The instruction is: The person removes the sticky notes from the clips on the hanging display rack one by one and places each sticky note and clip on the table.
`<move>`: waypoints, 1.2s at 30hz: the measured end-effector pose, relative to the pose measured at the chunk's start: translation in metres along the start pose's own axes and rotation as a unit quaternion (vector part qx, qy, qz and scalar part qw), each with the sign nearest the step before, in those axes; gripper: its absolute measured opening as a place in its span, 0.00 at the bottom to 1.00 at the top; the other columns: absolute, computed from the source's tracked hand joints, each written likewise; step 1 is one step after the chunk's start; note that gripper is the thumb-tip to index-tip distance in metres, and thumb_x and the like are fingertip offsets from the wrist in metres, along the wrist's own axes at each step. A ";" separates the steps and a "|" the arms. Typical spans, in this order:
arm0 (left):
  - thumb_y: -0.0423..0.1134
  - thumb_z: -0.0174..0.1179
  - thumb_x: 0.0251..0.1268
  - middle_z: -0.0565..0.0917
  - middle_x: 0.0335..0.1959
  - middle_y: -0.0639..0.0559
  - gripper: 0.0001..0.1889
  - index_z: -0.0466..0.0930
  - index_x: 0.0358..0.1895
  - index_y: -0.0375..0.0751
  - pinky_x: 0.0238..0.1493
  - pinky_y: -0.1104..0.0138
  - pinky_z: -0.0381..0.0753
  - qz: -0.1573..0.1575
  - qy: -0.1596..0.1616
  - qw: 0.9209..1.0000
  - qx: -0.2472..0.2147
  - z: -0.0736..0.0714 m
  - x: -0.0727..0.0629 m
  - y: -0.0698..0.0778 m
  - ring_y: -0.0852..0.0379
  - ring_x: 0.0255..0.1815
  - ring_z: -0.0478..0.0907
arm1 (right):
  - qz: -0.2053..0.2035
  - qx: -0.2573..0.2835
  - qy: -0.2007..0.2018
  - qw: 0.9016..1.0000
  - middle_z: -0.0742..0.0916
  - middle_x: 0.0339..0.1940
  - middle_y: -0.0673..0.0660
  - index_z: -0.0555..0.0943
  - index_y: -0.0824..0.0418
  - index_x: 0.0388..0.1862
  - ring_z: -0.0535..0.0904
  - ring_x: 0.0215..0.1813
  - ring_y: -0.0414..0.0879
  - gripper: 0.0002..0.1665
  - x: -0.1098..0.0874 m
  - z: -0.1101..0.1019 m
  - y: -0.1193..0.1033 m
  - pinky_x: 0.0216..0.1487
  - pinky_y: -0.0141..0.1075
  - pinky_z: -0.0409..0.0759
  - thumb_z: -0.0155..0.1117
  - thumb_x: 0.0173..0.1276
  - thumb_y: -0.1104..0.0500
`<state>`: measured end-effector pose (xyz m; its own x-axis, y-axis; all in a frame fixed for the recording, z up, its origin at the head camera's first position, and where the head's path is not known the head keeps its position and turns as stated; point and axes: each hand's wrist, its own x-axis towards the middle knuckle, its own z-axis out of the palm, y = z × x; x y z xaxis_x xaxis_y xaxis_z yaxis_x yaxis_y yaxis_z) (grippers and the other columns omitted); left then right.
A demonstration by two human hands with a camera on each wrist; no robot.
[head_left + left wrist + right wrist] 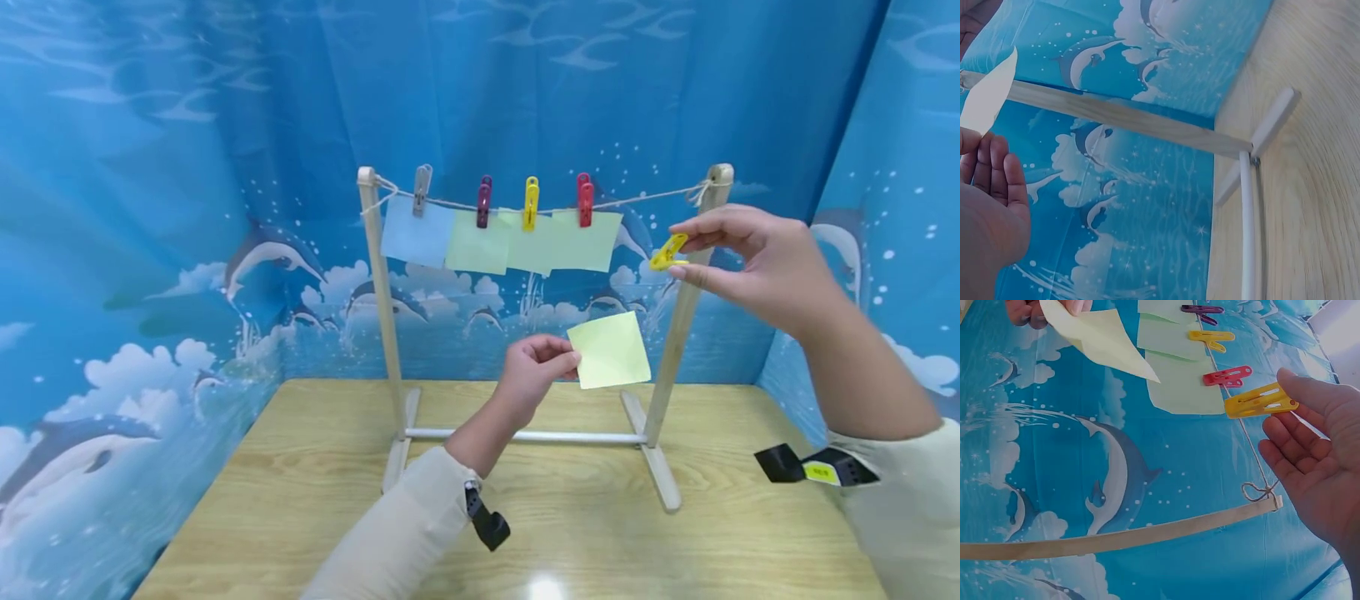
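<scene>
Between thumb and fingers, my left hand [531, 375] pinches a pale yellow paper square [611, 350] by its left edge, below the string. My right hand [765, 258] pinches a yellow clothespin [667, 252] near the right post. Along the string [637, 199] hang a blue paper [417, 233] and several pale green papers [477, 246]. A grey clothespin [422, 190], a dark red clothespin [483, 201], another yellow clothespin [531, 203] and a red clothespin [585, 200] grip them. In the right wrist view, the held yellow clothespin [1260, 402] appears beside the red one.
A wooden frame with a left post [386, 317] and a right post [678, 333] stands on the wooden table [315, 467]. A white bar [525, 437] joins the posts low down. Behind hangs a blue curtain [525, 100] printed with dolphins.
</scene>
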<state>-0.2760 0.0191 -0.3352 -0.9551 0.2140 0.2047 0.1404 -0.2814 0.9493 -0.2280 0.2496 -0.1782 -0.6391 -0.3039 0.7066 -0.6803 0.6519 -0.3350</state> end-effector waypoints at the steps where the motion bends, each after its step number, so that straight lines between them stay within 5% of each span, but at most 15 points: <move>1: 0.28 0.66 0.60 0.83 0.29 0.47 0.03 0.83 0.35 0.31 0.38 0.64 0.85 0.003 -0.003 1.000 0.003 -0.003 -0.001 0.000 0.56 0.27 0.81 | 0.002 0.016 0.002 1.000 0.83 0.43 0.46 0.81 0.67 0.54 0.79 0.44 0.34 0.21 -0.003 0.001 0.000 0.46 0.16 0.74 0.71 0.60 0.69; 7: 0.30 0.65 0.62 0.82 0.28 0.48 0.06 0.82 0.37 0.29 0.38 0.65 0.84 0.017 -0.021 0.999 0.020 -0.017 -0.008 0.000 0.57 0.28 0.79 | 0.020 0.100 0.020 0.995 0.85 0.43 0.48 0.80 0.70 0.54 0.83 0.42 0.37 0.22 -0.016 0.006 -0.001 0.45 0.21 0.78 0.69 0.59 0.75; 14: 0.31 0.65 0.62 0.82 0.30 0.48 0.08 0.82 0.39 0.28 0.37 0.65 0.83 0.017 -0.023 0.999 0.038 -0.030 -0.016 0.002 0.54 0.29 0.78 | -0.002 0.104 0.026 0.994 0.85 0.45 0.51 0.80 0.72 0.53 0.84 0.43 0.39 0.24 -0.028 0.014 0.003 0.46 0.23 0.79 0.68 0.56 0.79; 36: 0.32 0.65 0.62 0.82 0.29 0.45 0.07 0.82 0.38 0.30 0.33 0.67 0.82 0.029 -0.008 0.993 0.116 -0.069 -0.038 0.010 0.55 0.26 0.77 | 0.038 0.147 -0.001 0.988 0.84 0.43 0.50 0.79 0.71 0.50 0.84 0.43 0.39 0.22 -0.064 0.036 0.020 0.44 0.24 0.81 0.68 0.56 0.79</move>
<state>-0.2561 -0.0570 -0.3498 -0.9399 0.2190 0.2619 0.2523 -0.0711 0.9650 -0.2142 0.2569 -0.2528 -0.6927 -0.2642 0.6711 -0.7053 0.4426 -0.5538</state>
